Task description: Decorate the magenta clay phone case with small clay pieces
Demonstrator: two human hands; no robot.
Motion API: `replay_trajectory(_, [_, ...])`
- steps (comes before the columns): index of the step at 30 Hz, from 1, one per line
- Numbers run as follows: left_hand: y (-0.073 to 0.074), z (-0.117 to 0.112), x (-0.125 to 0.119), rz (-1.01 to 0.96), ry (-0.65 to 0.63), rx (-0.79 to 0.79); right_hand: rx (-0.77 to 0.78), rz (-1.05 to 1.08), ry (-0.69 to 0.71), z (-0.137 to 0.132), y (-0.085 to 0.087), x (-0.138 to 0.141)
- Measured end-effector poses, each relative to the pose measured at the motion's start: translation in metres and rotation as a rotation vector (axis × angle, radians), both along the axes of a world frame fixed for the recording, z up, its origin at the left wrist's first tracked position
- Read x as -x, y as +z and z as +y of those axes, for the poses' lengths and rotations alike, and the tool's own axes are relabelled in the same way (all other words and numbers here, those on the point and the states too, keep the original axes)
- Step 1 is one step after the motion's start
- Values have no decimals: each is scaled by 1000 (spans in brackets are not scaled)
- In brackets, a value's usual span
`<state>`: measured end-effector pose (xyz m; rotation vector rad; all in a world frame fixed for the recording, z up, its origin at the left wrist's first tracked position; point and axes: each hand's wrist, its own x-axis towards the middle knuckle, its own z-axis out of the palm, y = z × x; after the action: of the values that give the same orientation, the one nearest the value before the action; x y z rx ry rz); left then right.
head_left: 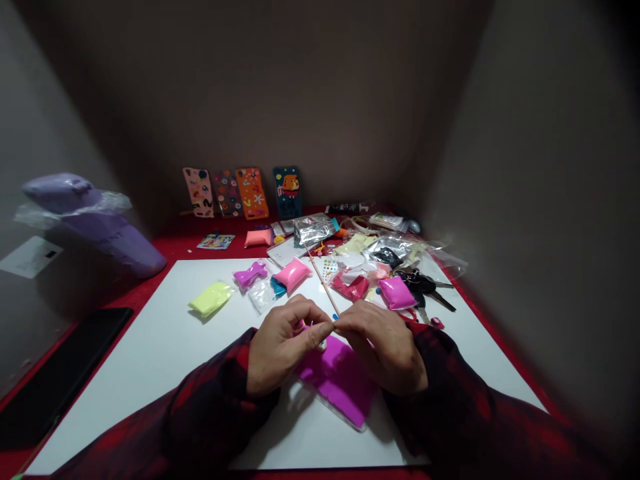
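Note:
My left hand (290, 343) and my right hand (383, 347) meet above the white board, thumb and fingertips pinched together. Whatever sits between the fingertips is too small or hidden to make out. A tiny blue bit (335, 317) shows just beyond them. Under both hands lies a clear-edged phone case (345, 393) spread with magenta clay, partly covered by my fingers. Some small pale decoration (323, 345) shows on its upper part, beside my left thumb. A thin wooden stick (323, 283) lies just past the fingertips.
Soft-clay packets in yellow (211, 298), pink (293, 275) and magenta (397, 293) lie beyond my hands. Keys (425, 285) and plastic wrappers (387, 250) crowd the right. Decorated phone cases (251, 193) lean on the back wall. A purple wrapped object (100, 223) stands left.

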<state>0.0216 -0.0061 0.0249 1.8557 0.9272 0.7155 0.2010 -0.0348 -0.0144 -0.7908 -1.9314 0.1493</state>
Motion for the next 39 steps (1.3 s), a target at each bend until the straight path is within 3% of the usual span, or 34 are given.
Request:
replay_trajectory(9, [1,-2,-2,-16,45,109,-26,15,22,0,-4,0])
replay_trajectory(23, [-1,-10,-10,40,148,-111,-3,6,-72,-7,-1,10])
replay_trajectory(25, [-2,-10,-10,17,146,-47,10,20,-103,-8,-2,11])
replay_trajectory(31, [-3,-7,-9,-169,65,365,192,92,-67,-6,-4,7])
replay_trajectory(36, [0,-4,-8,-185,89,460,187,181,-147,-4,-4,6])
replay_trajectory(39, [1,-2,-7,-222,114,467,148,156,-124,-5,-2,6])
